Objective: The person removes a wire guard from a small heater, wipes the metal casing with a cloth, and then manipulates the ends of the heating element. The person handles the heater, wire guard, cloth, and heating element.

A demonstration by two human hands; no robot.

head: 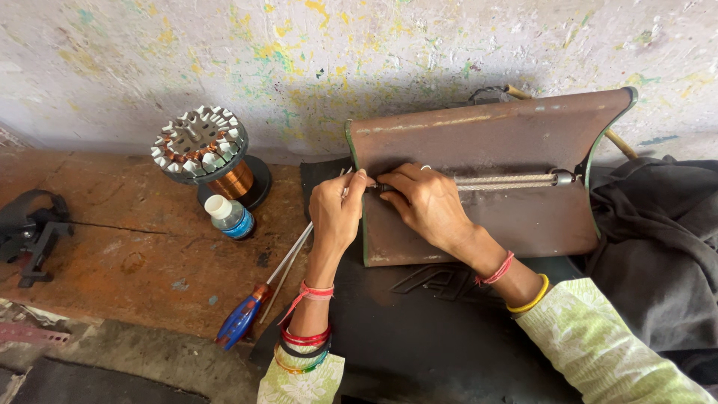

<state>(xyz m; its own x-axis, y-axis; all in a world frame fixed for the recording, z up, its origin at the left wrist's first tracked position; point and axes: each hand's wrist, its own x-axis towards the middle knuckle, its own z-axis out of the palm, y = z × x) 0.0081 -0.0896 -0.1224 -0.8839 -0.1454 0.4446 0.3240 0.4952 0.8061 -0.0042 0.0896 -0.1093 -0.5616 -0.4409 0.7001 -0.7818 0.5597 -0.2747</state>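
A person's two bare hands meet at the left end of a thin pale rod (501, 181) that runs across a curved, rust-brown metal reflector plate (486, 142). The left hand (336, 209) reaches up from below, wrist bent, fingers curled and pinched on the plate's green-edged left rim beside the rod's dark end. The right hand (426, 202) comes in from the lower right, fingers closed around that same end of the rod. Both wrists wear red threads and coloured bangles; the sleeves are pale green with a print.

The plate lies on a black mat (419, 337) and leans against the wall. A dark grey cloth (658, 239) is bunched to its right.

To the left, on a worn reddish-brown wooden bench (134, 247), stands a round motor winding with copper wire (202, 150). Just in front of it is a small bottle with a white cap and blue label (230, 217). A screwdriver with a blue and red handle (243, 314) lies slanted near the left wrist, its shaft pointing towards the hands. A black metal tool (30, 232) sits at the far left edge.

The wall (299, 52) behind is whitish, flecked with yellow and green paint.
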